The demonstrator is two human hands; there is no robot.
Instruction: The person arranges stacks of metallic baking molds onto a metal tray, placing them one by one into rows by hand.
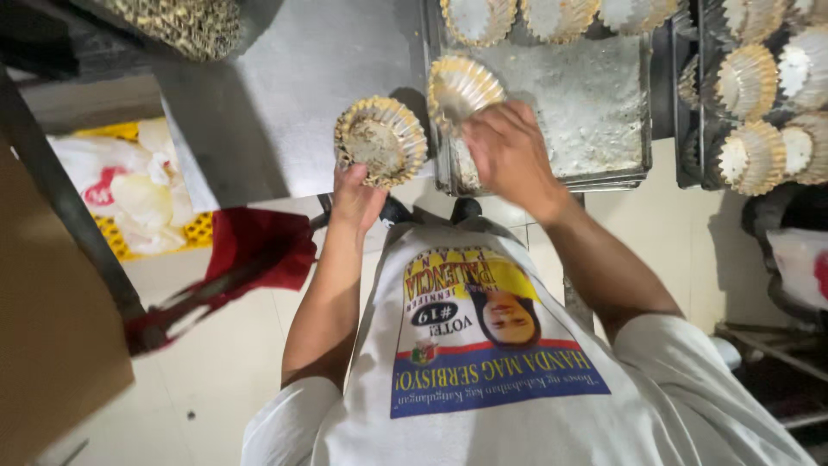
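- My left hand [356,197] grips a stack of fluted moulds [380,141] over the steel table [285,95].
- My right hand [509,154] pinches one fluted mould [463,87] above the crusted baking tray [586,112].

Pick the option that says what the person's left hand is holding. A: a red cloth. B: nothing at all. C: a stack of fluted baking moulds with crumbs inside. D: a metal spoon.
C: the left hand grips from below a stack of fluted moulds with crumbs in the top one, held over the steel table, while the right hand holds a single fluted mould over the floured tray.
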